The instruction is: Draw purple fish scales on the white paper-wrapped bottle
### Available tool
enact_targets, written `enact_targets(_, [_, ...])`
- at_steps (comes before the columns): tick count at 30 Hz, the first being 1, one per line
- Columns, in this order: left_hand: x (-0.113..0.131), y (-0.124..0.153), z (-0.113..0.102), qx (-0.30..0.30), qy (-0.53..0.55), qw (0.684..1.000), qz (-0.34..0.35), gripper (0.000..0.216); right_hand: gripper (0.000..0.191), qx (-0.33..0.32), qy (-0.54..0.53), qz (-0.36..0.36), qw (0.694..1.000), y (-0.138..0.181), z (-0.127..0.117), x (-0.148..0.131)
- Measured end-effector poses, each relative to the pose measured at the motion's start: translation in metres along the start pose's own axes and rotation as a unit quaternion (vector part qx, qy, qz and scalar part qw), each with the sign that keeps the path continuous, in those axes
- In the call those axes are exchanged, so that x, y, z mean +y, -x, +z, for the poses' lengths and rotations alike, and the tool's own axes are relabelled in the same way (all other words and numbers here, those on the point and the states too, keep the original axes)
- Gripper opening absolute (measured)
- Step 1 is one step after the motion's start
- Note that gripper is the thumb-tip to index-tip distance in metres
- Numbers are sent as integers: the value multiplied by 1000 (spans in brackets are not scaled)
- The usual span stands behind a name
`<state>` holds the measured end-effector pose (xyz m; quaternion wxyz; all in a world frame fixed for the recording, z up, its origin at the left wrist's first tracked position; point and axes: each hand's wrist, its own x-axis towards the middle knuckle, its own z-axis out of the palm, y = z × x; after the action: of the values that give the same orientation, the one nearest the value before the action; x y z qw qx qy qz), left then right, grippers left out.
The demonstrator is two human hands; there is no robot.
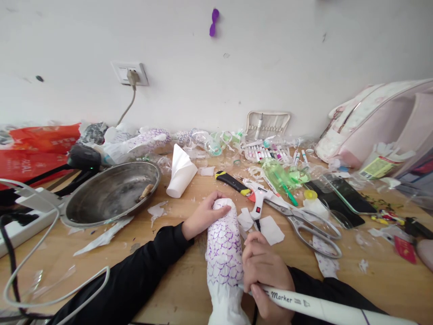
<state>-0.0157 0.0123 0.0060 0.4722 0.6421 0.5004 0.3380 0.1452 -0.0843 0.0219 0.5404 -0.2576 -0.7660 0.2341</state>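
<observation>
My left hand (pixel 203 215) is wrapped round the top of a white paper-covered bottle shape (pixel 223 253) that lies on the wooden table (pixel 162 280) and carries a purple scale pattern. A white marker (pixel 304 303) is gripped in my right hand (pixel 265 273), its tip hidden against the bottle's lower right side. Both sleeves are black.
A metal pan (pixel 108 194) and a white power strip (pixel 23 219) with cables lie at the left. Scissors (pixel 304 221), a white glue gun (pixel 259 198), a utility knife (pixel 233 180), a paper cone (pixel 181 174), markers (pixel 267 153), a phone (pixel 350 194) and paper scraps crowd the middle and right. A pink backpack (pixel 379 122) stands far right.
</observation>
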Motion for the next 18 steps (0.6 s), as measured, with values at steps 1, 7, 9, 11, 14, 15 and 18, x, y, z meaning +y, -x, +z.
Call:
enact_targets(1, [-1,0,0,-1,3,1000,0,30,22,-11,1,-3,1000,0,-2,1])
enact_targets(7, [-2,0,1,-4,20,1000,1,29,24,10,-22,18,1000,-2,-8,4])
enact_targets(9, [-1,1,2,1,48,999,5,30,24,41,-34,30,998,-2,-9,7])
enact_targets(11, [1,4,4,11,94,995,3,30,23,65,-41,42,996,-2,-11,12])
enact_targets(14, [3,7,8,31,179,983,-13,32,22,82,-43,56,994,0,-13,17])
enact_targets(15, [2,8,9,36,210,977,-20,32,22,86,-41,61,994,1,-14,17])
enact_targets(18, [0,7,10,46,280,958,-33,31,20,92,-38,69,993,5,-14,17])
